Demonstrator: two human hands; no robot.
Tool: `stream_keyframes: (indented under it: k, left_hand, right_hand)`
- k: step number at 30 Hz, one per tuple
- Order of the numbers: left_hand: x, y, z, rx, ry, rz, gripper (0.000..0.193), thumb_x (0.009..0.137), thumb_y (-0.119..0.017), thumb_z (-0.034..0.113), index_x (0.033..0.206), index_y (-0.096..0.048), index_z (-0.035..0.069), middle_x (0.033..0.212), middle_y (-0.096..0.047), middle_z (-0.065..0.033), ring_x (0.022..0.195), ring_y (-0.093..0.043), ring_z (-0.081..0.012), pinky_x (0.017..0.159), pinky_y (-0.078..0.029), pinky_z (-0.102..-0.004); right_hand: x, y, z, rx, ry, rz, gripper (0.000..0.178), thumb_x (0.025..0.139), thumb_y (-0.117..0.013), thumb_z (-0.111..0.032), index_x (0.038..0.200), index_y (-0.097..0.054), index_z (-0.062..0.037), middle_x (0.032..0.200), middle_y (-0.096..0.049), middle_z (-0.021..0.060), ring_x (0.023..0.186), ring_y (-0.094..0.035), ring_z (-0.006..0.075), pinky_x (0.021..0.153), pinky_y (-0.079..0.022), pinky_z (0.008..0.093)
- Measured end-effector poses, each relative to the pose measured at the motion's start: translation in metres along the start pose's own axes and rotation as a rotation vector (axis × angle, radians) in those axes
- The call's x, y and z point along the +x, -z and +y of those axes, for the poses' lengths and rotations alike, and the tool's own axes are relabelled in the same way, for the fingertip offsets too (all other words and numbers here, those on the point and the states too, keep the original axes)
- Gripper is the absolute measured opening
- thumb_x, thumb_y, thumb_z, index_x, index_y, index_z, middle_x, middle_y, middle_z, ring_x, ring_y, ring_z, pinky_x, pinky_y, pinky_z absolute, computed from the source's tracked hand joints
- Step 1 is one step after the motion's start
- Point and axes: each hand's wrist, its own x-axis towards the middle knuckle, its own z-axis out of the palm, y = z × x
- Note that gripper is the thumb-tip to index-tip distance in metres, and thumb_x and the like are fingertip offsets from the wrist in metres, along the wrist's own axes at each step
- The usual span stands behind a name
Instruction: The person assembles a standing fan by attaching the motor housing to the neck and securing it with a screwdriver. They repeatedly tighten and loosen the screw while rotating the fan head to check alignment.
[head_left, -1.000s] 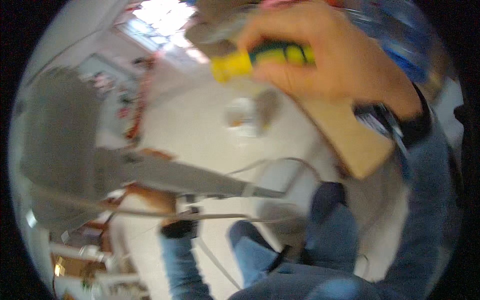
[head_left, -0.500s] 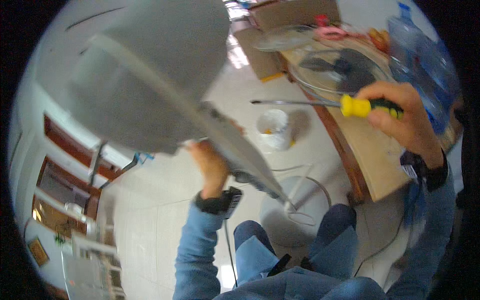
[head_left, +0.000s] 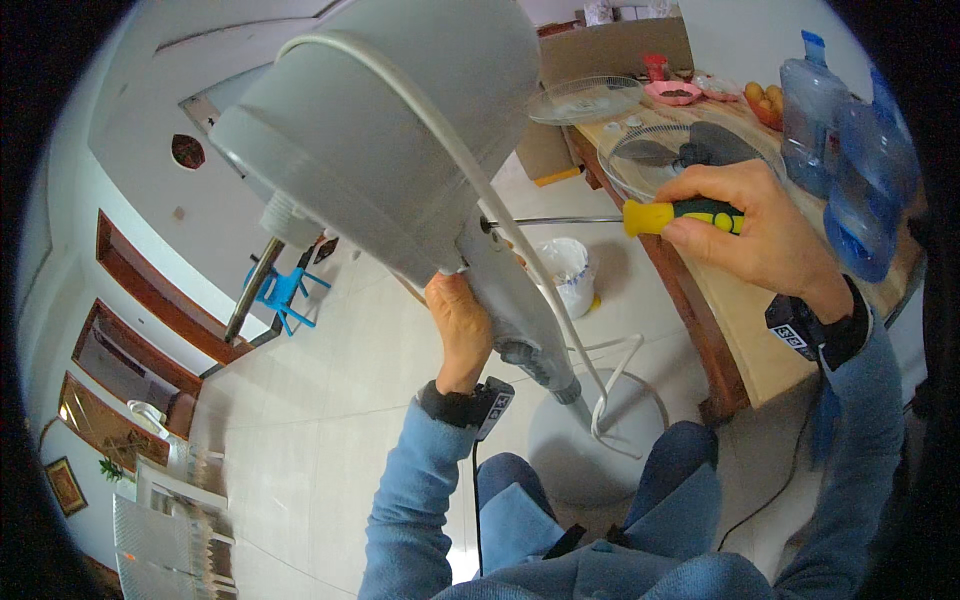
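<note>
A grey pedestal fan stands in front of me, its large motor housing (head_left: 360, 140) at upper left with a bare metal shaft (head_left: 252, 290) sticking out. My left hand (head_left: 460, 325) is closed around the fan's neck (head_left: 510, 300), just under the housing. In my right hand (head_left: 755, 235) is a screwdriver (head_left: 650, 218) with a yellow and black handle. Its blade lies level, with the tip at a dark hole in the side of the neck. A pale power cord (head_left: 450, 140) loops over the housing and down toward the round base (head_left: 570, 470) between my knees.
At right, a wooden table (head_left: 745, 330) holds fan blades (head_left: 720, 145), wire guards (head_left: 585, 98), a pink dish (head_left: 672, 93) and large blue water bottles (head_left: 812, 110). A white bin (head_left: 575, 275) stands on the floor behind the neck. Farther left is a blue stool (head_left: 285, 292).
The screwdriver has moved left relative to the table, and its tip has come to the hole in the neck. The fan head has turned and shifted right in view.
</note>
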Motion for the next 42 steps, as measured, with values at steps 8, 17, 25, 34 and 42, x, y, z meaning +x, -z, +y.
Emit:
stream_keyframes:
  k: [8, 17, 25, 34, 42]
  left_hand:
    - [0.003, -0.002, 0.011, -0.269, 0.028, 0.035, 0.067, 0.091, -0.035, 0.063, 0.114, -0.048, 0.001, 0.095, -0.06, -0.0158, 0.083, -0.063, -0.0263, 0.07, -0.054, -0.0371]
    - [0.005, 0.003, 0.001, -0.099, -0.042, 0.025, 0.065, 0.093, -0.031, 0.059, 0.118, -0.045, 0.001, 0.097, -0.062, -0.0172, 0.088, -0.064, -0.0246, 0.074, -0.055, -0.0369]
    - [0.002, 0.006, -0.002, -0.232, -0.044, -0.068, 0.054, 0.098, -0.03, 0.048, 0.121, -0.042, 0.0, 0.102, -0.06, -0.0146, 0.087, -0.063, -0.0228, 0.076, -0.051, -0.0342]
    - [0.007, -0.004, 0.013, -0.19, 0.058, -0.009, 0.085, 0.079, -0.035, 0.078, 0.131, -0.04, 0.01, 0.087, -0.057, -0.0105, 0.078, -0.061, -0.0231, 0.067, -0.055, -0.0384]
    - [0.011, -0.011, 0.023, 0.008, -0.016, 0.006, 0.091, 0.076, -0.023, 0.082, 0.133, -0.036, 0.013, 0.081, -0.058, -0.0101, 0.066, -0.063, -0.02, 0.058, -0.057, -0.0357]
  right_hand:
    - [0.016, 0.006, -0.001, -0.482, 0.45, 0.033, 0.036, 0.068, -0.074, -0.008, 0.102, -0.064, -0.0005, 0.081, -0.06, 0.0108, 0.067, -0.058, 0.0228, 0.057, -0.045, 0.031]
    - [0.016, -0.003, -0.001, -0.42, 0.433, 0.099, 0.039, 0.066, -0.076, -0.009, 0.103, -0.065, -0.0041, 0.083, -0.06, 0.0095, 0.07, -0.059, 0.0207, 0.058, -0.048, 0.0303]
    - [0.018, 0.007, -0.016, -0.893, 0.762, 0.164, 0.035, 0.064, -0.069, -0.006, 0.099, -0.065, -0.0053, 0.078, -0.056, 0.0068, 0.064, -0.055, 0.0176, 0.05, -0.044, 0.0278]
    - [0.005, -0.011, 0.001, -0.21, 0.295, 0.087, 0.03, 0.075, -0.071, -0.016, 0.1, -0.064, -0.001, 0.077, -0.058, 0.0101, 0.063, -0.056, 0.0218, 0.056, -0.043, 0.0316]
    - [-0.008, 0.009, 0.046, -0.327, 0.506, 0.205, 0.032, 0.072, -0.072, -0.014, 0.1, -0.064, -0.0012, 0.074, -0.054, 0.0083, 0.057, -0.054, 0.0179, 0.05, -0.042, 0.0287]
